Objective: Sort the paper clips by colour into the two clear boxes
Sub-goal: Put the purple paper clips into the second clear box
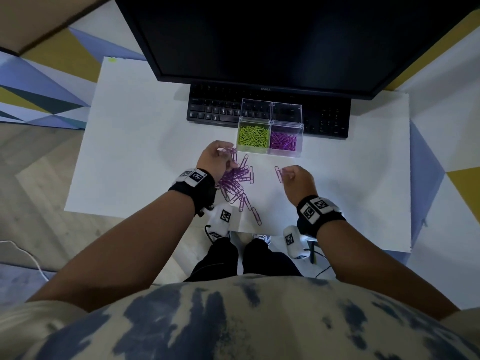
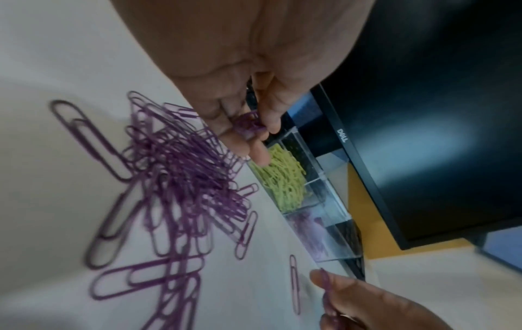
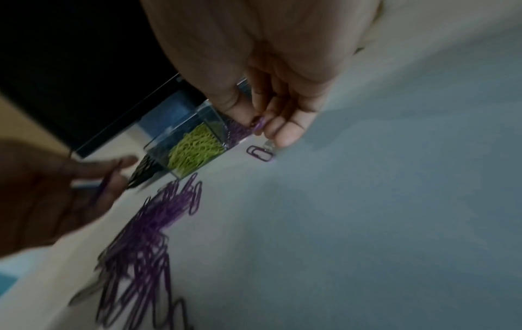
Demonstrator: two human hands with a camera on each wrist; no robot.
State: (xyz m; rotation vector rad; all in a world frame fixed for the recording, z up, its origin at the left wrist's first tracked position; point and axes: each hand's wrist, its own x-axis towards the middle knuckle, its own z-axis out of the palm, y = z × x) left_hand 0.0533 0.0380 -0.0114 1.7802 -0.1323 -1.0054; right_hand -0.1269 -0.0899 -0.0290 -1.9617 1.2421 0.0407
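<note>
While two clear boxes stand side by side on the white table before a black keyboard, their hinged lids raised, the left box holds a tangle of lime-green paper clips and the right box a smaller heap of purple paper clips. A person's left hand pinches a small bunch of purple clips over the loose purple pile, thin looped wire strewn in a band from near the green box toward the table's near edge, most clips lying lengthwise along that line. The right hand, well apart from the pile, has its grip closed on a purple clip between thumb and fingers; another single clip lies flat just beside its fingertips, long axis running roughly toward the boxes. A dark monitor looms behind.
</note>
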